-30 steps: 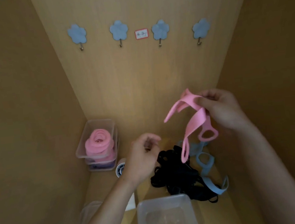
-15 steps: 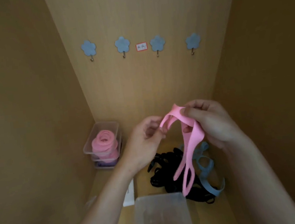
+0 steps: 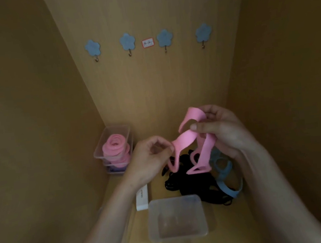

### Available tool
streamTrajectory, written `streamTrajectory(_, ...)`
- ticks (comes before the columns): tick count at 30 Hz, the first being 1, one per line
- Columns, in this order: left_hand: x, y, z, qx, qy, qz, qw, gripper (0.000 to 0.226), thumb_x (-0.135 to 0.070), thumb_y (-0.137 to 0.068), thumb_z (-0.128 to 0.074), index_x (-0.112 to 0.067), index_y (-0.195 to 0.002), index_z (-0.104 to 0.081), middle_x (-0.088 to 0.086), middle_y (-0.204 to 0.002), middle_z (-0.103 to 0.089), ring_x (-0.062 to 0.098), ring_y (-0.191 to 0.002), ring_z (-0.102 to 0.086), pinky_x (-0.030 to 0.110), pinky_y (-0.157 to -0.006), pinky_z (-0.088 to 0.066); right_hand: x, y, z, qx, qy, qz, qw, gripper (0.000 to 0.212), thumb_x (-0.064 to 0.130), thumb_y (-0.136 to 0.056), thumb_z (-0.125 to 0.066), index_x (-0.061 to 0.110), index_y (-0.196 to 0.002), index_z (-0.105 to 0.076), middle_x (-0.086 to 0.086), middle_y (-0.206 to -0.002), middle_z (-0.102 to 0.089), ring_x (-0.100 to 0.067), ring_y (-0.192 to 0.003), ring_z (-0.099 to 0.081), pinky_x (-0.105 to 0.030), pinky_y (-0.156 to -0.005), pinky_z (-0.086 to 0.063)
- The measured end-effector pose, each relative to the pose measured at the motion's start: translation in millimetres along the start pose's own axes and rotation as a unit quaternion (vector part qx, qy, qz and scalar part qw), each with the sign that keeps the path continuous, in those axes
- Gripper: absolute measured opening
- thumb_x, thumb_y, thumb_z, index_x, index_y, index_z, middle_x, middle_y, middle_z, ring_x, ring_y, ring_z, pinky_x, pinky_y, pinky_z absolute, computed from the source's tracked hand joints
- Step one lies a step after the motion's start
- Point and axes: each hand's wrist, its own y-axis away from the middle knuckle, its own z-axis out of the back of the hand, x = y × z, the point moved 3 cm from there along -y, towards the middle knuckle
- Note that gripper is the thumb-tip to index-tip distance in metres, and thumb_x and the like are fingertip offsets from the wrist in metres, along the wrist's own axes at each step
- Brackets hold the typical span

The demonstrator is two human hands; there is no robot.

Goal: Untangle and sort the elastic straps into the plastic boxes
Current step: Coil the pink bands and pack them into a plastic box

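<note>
Inside a wooden cubby, both hands are working above the floor board (image 3: pixel 157 190), which is running narrow between a left wall (image 3: pixel 35 115) and a right wall (image 3: pixel 289 66), all of the same tan grain as the back panel (image 3: pixel 151 86). High on that panel four blue flower hooks (image 3: pixel 92 47) are hanging in a row, with a small red-edged label (image 3: pixel 148 42) sitting between the second and third.

The left hand (image 3: pixel 150 158) is pinching one end of a pink strap (image 3: pixel 185 138) between thumb and curled fingers. The right hand (image 3: pixel 223 132) is gripping the same strap higher up, thumb pressing on a fold and fingers curling round the upper loop. The strap is hanging in the air between them, its looped ends dangling over a tangle of black straps (image 3: pixel 188 180) lying on the floor board. A blue strap (image 3: pixel 225 174) is lying against the right side of that tangle, partly under the right wrist.

Nearest the camera a clear plastic box (image 3: pixel 179 237) is sitting just in front of the black tangle. A small white carton (image 3: pixel 142 199) is lying beside its left corner. Back in the left corner, stacked clear boxes (image 3: pixel 114 129) are standing against the wall; coiled pink straps (image 3: pixel 115 146) are filling the top one, and something purplish is showing through the lower one.
</note>
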Motion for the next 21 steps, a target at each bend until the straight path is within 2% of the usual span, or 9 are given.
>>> streamTrajectory(2, -0.8, -3.3, -2.5, 0.015, -0.021, 0.007, 1.0, 0.026, -0.013, -0.085, -0.078, -0.026, -0.104, -0.065, -0.012, -0.095, -0.067, 0.001, -0.061, -0.056, 0.024, -0.061, -0.048, 0.0, -2.3, -1.8, 0.031, 0.026, -0.002, 0.999, 0.066, -0.009, -0.052, -0.085, 0.004, -0.112, -0.061, -0.012, -0.1, -0.069, -0.022, -0.082, -0.07, -0.031, -0.068, -0.059)
streamTrajectory(4, -3.9, -7.4, -5.0, 0.038, -0.078, -0.007, 0.996, 0.03, -0.021, -0.082, -0.082, -0.031, -0.103, -0.064, -0.017, -0.092, -0.063, -0.003, -0.068, -0.054, 0.018, -0.067, -0.042, 2.1, -3.1, -4.8, 0.054, 0.059, -0.002, 0.997, 0.066, -0.008, -0.052, -0.085, 0.005, -0.112, -0.062, -0.008, -0.097, -0.07, -0.019, -0.081, -0.069, -0.028, -0.067, -0.057)
streamTrajectory(7, -2.1, -12.8, -12.6, 0.074, -0.106, -0.013, 0.992, 0.025, -0.027, -0.079, -0.084, -0.022, -0.095, -0.066, -0.009, -0.098, -0.066, 0.0, -0.088, -0.058, 0.024, -0.079, -0.043, 8.9, -1.9, -11.2, 0.067, 0.071, 0.004, 0.995, 0.055, -0.009, -0.06, -0.078, 0.003, -0.111, -0.061, -0.006, -0.089, -0.068, -0.013, -0.069, -0.067, -0.021, -0.056, -0.052)
streamTrajectory(10, -2.2, -9.0, -22.8, 0.116, -0.055, -0.017, 0.992, 0.029, -0.026, -0.082, -0.082, -0.013, -0.102, -0.065, 0.002, -0.105, -0.07, 0.014, -0.1, -0.066, 0.03, -0.092, -0.052, 12.7, -2.2, -16.6, 0.058, 0.05, 0.0, 0.997, 0.048, -0.018, -0.073, -0.07, -0.004, -0.118, -0.059, -0.009, -0.084, -0.064, -0.009, -0.056, -0.062, -0.018, -0.047, -0.047)
streamTrajectory(13, 7.9, -1.6, -31.9, 0.153, -0.013, 0.002, 0.988, 0.031, -0.032, -0.089, -0.066, -0.003, -0.102, -0.066, 0.005, -0.098, -0.072, 0.018, -0.093, -0.067, 0.033, -0.091, -0.051, 15.1, -5.2, -18.3, 0.035, 0.032, 0.003, 0.999, 0.046, -0.02, -0.075, -0.069, -0.006, -0.118, -0.06, -0.007, -0.078, -0.062, -0.007, -0.048, -0.055, -0.018, -0.043, -0.043)
streamTrajectory(16, 24.5, -2.3, -42.5, 0.169, 0.076, 0.096, 0.978, 0.049, -0.064, -0.086, -0.059, -0.019, -0.087, -0.077, 0.003, -0.084, -0.075, 0.016, -0.082, -0.071, 0.043, -0.091, -0.054, 18.1, -9.9, -20.0, -0.019, 0.042, 0.01, 0.999, 0.04, -0.018, -0.074, -0.071, 0.001, -0.109, -0.063, -0.008, -0.084, -0.066, -0.009, -0.05, -0.057, -0.019, -0.046, -0.045)
streamTrajectory(18, 27.9, 0.4, -49.6, 0.159, 0.108, 0.111, 0.975, 0.057, -0.079, -0.078, -0.057, -0.026, -0.08, -0.079, 0.001, -0.08, -0.075, 0.013, -0.078, -0.071, 0.034, -0.082, -0.055, 19.7, -14.2, -23.4, -0.059, 0.048, 0.012, 0.997, 0.037, -0.016, -0.076, -0.072, 0.002, -0.108, -0.063, -0.013, -0.092, -0.068, -0.01, -0.053, -0.059, -0.021, -0.048, -0.046)
streamTrajectory(19, 27.0, 4.1, -54.0, 0.141, 0.113, 0.089, 0.98, 0.054, -0.074, -0.079, -0.062, -0.022, -0.082, -0.077, 0.003, -0.082, -0.074, 0.014, -0.081, -0.07, 0.032, -0.083, -0.054, 20.8, -16.4, -24.9, -0.082, 0.055, 0.014, 0.995, 0.035, -0.014, -0.077, -0.072, 0.004, -0.105, -0.063, -0.013, -0.094, -0.068, -0.012, -0.057, -0.06, -0.022, -0.049, -0.046)
streamTrajectory(21, 25.2, 15.7, -62.0, 0.115, 0.114, 0.026, 0.986, 0.033, -0.046, -0.08, -0.074, -0.017, -0.096, -0.07, 0.01, -0.095, -0.072, 0.018, -0.09, -0.067, 0.035, -0.087, -0.052, 23.3, -21.2, -26.2, -0.125, 0.061, 0.01, 0.99, 0.033, -0.013, -0.078, -0.071, 0.009, -0.1, -0.062, -0.01, -0.092, -0.069, -0.014, -0.062, -0.062, -0.023, -0.05, -0.047)
